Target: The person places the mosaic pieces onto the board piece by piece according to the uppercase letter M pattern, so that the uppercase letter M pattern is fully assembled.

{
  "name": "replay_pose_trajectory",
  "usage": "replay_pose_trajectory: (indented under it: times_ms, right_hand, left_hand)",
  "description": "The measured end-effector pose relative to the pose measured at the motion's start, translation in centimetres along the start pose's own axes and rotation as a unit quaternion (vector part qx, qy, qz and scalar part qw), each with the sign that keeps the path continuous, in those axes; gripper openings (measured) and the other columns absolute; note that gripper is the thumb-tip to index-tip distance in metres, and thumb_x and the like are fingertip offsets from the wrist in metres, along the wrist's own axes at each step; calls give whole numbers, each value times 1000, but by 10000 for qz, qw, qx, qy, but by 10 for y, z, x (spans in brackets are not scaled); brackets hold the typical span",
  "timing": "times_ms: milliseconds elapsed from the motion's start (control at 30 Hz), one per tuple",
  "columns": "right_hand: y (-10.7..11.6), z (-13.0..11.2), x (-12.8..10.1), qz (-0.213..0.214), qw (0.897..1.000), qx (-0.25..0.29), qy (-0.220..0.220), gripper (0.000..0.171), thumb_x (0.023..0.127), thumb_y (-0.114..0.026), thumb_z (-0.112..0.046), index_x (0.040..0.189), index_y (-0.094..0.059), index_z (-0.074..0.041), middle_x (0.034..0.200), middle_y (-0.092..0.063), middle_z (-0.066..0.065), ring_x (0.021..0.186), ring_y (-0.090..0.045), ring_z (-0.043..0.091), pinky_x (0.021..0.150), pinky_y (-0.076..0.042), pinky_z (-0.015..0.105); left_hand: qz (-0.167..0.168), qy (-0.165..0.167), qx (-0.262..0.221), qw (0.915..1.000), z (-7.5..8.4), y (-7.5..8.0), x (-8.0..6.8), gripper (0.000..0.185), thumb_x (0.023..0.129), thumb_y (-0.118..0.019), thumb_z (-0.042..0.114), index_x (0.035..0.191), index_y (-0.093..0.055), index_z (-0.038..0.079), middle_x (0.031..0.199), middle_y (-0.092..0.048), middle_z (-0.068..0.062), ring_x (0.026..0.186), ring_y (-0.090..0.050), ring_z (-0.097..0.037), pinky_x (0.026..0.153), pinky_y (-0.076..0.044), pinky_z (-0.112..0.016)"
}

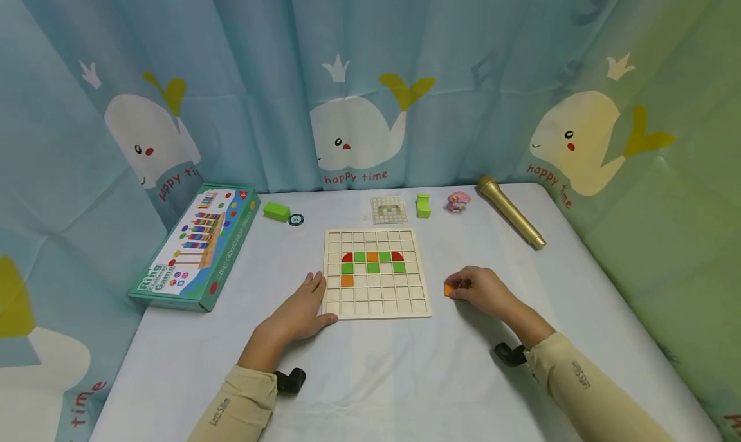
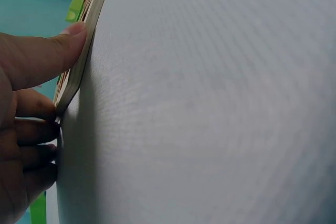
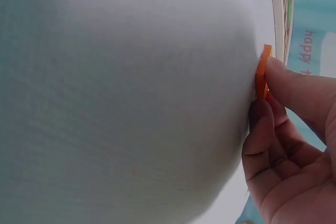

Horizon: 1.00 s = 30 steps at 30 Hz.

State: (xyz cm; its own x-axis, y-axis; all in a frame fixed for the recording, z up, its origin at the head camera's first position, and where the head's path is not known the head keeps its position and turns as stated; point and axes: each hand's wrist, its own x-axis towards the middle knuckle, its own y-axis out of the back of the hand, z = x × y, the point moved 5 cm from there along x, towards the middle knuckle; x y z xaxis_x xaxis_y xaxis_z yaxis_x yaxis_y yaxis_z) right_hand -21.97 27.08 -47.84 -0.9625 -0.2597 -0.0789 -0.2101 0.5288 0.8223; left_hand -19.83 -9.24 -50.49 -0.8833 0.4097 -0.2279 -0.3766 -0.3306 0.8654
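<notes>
A wooden grid board (image 1: 376,300) lies in the middle of the table with red, green and orange tiles in its upper rows. My left hand (image 1: 303,310) lies flat against the board's left edge; in the left wrist view the thumb (image 2: 50,56) presses the board's edge (image 2: 79,69). Right of the board, my right hand (image 1: 483,291) pinches a small orange tile (image 1: 448,289) that rests on the table. The right wrist view shows that orange tile (image 3: 261,74) between thumb and fingertips.
A toy box (image 1: 197,246) lies at the left. Along the back sit a green block (image 1: 276,211), a dark round disc (image 1: 296,220), a pattern card (image 1: 389,209), a second green block (image 1: 423,205), a pink toy (image 1: 458,201) and a gold microphone (image 1: 511,211). Curtains surround the table.
</notes>
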Motion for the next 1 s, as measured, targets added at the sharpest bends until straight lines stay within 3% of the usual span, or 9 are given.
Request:
replay_pose_trajectory:
  times_ms: [267, 667, 1000]
  right_hand:
    - [-1, 0, 2, 106, 9998, -68, 149, 17, 86, -78, -4, 103, -77, -4, 96, -69, 4, 86, -60, 19, 75, -51, 37]
    - [1, 5, 6, 118, 9990, 402, -177, 14, 89, -75, -4, 103, -78, -7, 97, -70, 4, 83, -59, 18, 70, -51, 32]
    - [1, -6, 13, 126, 9991, 393, 39, 16, 88, -75, -3, 104, -79, -8, 97, -72, 2, 84, -59, 18, 73, -51, 33]
  left_hand:
    - [114, -70, -68, 9999, -1, 0, 0, 88, 95, -71, 38, 154, -26, -10, 163, -19, -25, 152, -13, -37, 120, -21, -47]
    - [135, -85, -90, 9998, 0, 0, 1, 88, 95, -71, 37, 154, -26, -10, 163, -20, -24, 152, -13, -37, 120, -21, -47]
    - [84, -71, -60, 9999, 0, -2, 1, 89, 95, -71, 38, 154, -26, -9, 163, -19, -23, 152, -12, -36, 120, -22, -47]
